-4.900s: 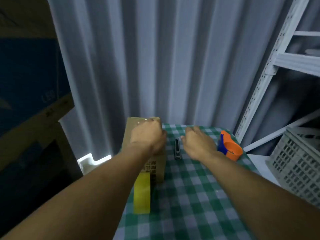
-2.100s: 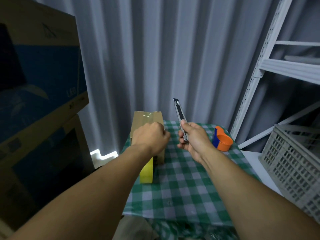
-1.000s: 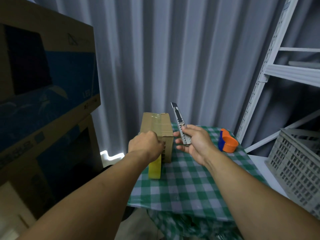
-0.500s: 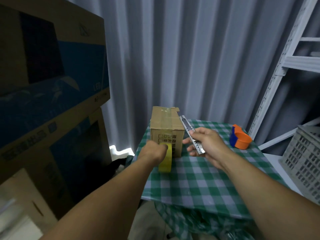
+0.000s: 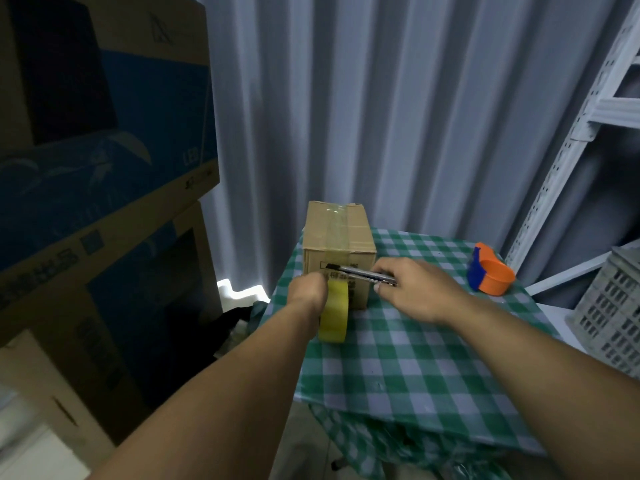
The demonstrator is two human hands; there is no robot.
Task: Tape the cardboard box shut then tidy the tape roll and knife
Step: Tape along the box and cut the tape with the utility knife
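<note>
A small cardboard box (image 5: 341, 233) stands at the far left of the checked table (image 5: 408, 358), with clear tape running over its top and down its near face. My left hand (image 5: 308, 289) grips the yellow tape roll (image 5: 334, 315) just in front of the box. My right hand (image 5: 415, 289) holds a utility knife (image 5: 360, 273) level, its tip pointing left across the box's near face, right above the roll.
An orange and blue tape dispenser (image 5: 490, 275) lies at the table's far right. Big stacked cartons (image 5: 104, 202) rise on the left. A white metal shelf frame (image 5: 571, 140) and a grey crate (image 5: 613, 306) stand to the right.
My right hand picked the knife up from the table, raised it, then swung it down level against the tape at the box's near face. My left hand slid down with the roll.
</note>
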